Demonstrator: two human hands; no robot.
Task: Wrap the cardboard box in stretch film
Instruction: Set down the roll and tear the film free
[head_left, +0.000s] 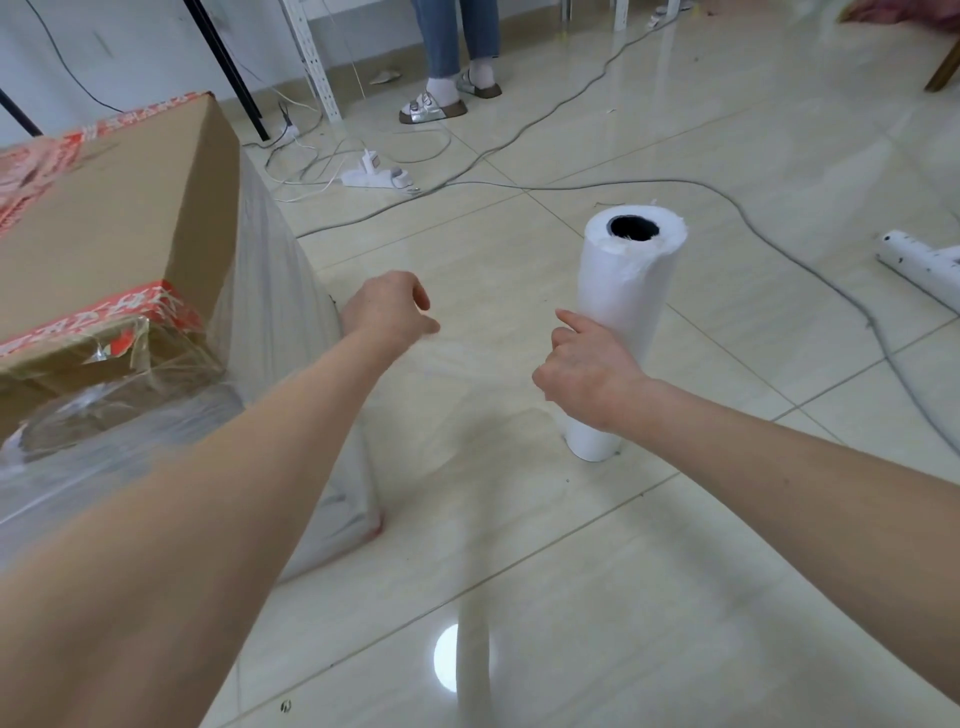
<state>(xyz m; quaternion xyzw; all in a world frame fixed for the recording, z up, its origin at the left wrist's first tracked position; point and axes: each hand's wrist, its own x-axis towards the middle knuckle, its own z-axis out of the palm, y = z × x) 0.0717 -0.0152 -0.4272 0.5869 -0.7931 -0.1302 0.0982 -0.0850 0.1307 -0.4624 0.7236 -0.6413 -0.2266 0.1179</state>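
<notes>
The cardboard box (104, 223) stood on the floor (675, 571) to the left of both hands, its sides covered in cloudy stretch film (270, 291) and its brown top with red tape bare. The left hand (387, 309) hung just beside the wrapped side, fingers loosely curled and holding nothing. The right hand (587, 366) gripped the white film roll (631, 280) about halfway down, index finger laid along it; the roll stood nearly upright with its lower end on the tiles. Beyond the hands lay a grey cable (571, 183) and a white power strip (376, 176), with a person's legs (457, 41) farther off. A white post (919, 262) lay right of the roll.
</notes>
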